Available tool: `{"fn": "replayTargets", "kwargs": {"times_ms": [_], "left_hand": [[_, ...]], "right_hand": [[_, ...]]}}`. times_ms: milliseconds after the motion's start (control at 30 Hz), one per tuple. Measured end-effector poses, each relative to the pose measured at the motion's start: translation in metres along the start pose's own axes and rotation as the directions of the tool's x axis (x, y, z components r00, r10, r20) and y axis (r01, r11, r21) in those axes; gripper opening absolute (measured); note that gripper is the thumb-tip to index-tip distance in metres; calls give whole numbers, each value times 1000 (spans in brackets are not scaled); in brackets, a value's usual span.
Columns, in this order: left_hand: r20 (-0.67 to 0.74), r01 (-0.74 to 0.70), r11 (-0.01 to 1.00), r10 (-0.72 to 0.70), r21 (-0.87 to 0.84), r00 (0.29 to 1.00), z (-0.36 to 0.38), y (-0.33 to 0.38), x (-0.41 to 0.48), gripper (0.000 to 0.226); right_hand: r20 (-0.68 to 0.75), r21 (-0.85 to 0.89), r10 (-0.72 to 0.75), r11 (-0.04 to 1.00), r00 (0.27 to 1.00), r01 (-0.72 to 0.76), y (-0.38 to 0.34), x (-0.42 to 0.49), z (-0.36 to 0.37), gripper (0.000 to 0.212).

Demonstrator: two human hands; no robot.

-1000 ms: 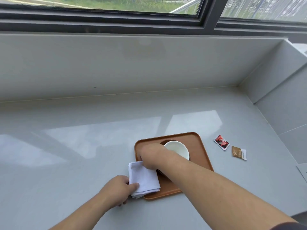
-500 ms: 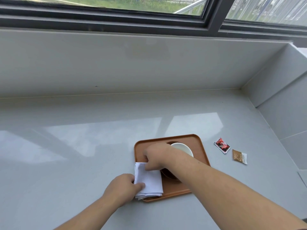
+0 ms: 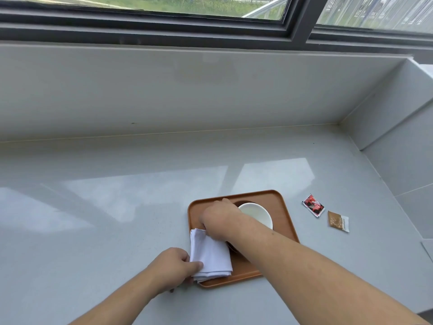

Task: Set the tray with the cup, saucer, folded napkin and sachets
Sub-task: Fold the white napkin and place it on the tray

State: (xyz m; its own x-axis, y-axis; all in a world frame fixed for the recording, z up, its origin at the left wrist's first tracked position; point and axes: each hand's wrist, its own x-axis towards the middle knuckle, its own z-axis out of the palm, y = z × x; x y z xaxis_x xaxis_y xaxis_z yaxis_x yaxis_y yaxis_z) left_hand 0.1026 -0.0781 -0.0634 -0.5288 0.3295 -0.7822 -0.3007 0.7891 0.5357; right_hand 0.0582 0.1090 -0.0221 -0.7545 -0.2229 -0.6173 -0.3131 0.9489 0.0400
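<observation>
An orange-brown tray [image 3: 284, 212] lies on the grey counter. A white cup [image 3: 256, 213] stands on a dark saucer [image 3: 234, 250], mostly hidden by my right arm. A folded white napkin [image 3: 210, 254] lies on the tray's left side. My left hand [image 3: 173, 268] pinches its near left corner with thumb on top. My right hand [image 3: 219, 218] grips its far edge. A red sachet [image 3: 313, 205] and a brown sachet [image 3: 338, 221] lie on the counter right of the tray.
A grey upstand [image 3: 187, 95] backs the counter under a dark window frame [image 3: 164, 31]. A stepped grey side wall [image 3: 398, 137] closes the right. A white sheet corner [image 3: 427, 250] shows at the right edge.
Both hands have slid the napkin to the right, from overhanging the tray's left rim to lying on the tray. The cup, saucer and sachets have not moved.
</observation>
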Motion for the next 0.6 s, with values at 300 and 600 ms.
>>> {"fn": "replayTargets", "kwargs": {"times_ms": [300,600], "left_hand": [[14,-11,999,10,53,1000,3,3,7,43],[-140,55,946,-11,318,990,13,5,7,60]], "right_hand": [[-14,-47,-8,999,1000,7,0,7,5,15],[8,-96,-19,995,1000,19,3,2,3,9]]}}
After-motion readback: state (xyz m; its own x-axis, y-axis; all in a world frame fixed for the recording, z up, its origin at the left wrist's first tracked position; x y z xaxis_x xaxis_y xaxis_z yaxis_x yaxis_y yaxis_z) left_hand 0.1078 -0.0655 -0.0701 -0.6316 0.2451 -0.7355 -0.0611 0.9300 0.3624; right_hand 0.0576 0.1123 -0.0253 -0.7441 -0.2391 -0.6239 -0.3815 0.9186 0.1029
